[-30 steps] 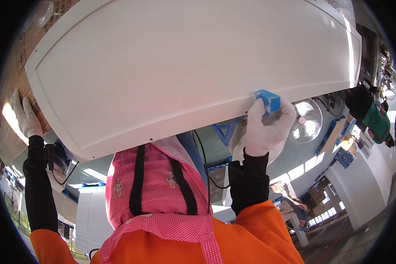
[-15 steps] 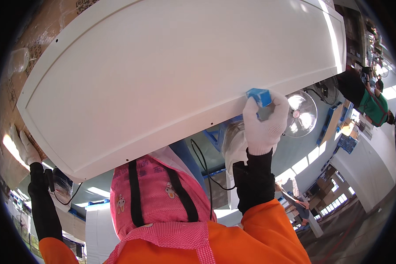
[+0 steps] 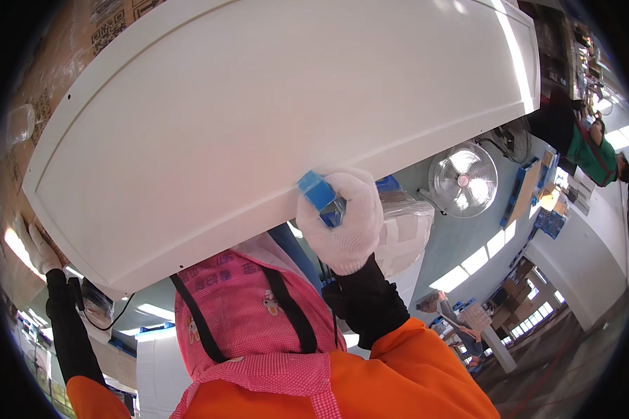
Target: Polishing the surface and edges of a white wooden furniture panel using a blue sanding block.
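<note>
A large white panel [image 3: 258, 133] with a raised rim and small dark holes along its edge stretches across the view in front of me. My right hand [image 3: 346, 223], in a white knit glove, pinches a small blue sanding block [image 3: 316, 190] between thumb and fingers. The block sits against the rim along the panel's near edge. At the far left, my left hand [image 3: 42, 248], gloved too, has its fingers stretched out beside the panel's left corner, over brown cardboard; nothing shows in it.
Printed cardboard [image 3: 56, 84] partly wrapped in clear film lies beyond the panel's left side. A standing fan [image 3: 463, 180] is to the right, near a plastic-wrapped bundle [image 3: 402, 230]. A person in green [image 3: 593, 153] stands at the far right, another person [image 3: 461, 328] lower right.
My right hand has slid left along the panel's near rim with the blue sanding block. My left hand stays at the left corner. The view has shifted slightly.
</note>
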A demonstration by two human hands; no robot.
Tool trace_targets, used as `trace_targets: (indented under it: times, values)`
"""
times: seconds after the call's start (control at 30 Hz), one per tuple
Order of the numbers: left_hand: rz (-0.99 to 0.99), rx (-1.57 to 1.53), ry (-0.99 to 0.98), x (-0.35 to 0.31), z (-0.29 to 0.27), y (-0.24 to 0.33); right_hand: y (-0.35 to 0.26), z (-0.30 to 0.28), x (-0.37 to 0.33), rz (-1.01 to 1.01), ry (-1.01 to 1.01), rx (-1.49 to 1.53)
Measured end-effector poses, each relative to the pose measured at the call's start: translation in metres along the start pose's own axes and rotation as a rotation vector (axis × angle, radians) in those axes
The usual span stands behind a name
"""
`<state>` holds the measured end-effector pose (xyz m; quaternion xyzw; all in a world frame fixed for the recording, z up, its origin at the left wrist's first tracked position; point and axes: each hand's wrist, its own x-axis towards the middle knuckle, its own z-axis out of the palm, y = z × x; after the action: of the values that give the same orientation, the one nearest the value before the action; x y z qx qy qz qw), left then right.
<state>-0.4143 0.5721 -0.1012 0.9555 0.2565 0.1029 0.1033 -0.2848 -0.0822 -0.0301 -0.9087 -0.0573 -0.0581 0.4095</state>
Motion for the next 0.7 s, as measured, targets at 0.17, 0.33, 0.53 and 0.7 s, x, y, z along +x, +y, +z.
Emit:
trace_targets:
  times: [0.17, 0.33, 0.53, 0.7]
  values:
    - [-0.013, 0.078, 0.013, 0.002, -0.008, -0.009, 0.071, -0.035, 0.033, 0.076, 0.322, -0.088]
    - [-0.05, 0.038, -0.024, 0.006, -0.004, -0.01, 0.138, -0.114, 0.104, 0.328, 0.501, -0.26]
    - [-0.042, 0.073, -0.015, -0.004, -0.013, -0.003, 0.067, -0.063, 0.046, 0.393, 0.269, 0.256]
    - [-0.002, 0.139, -0.018, -0.006, -0.01, 0.004, 0.061, -0.057, 0.035, 0.092, 0.079, -0.119]
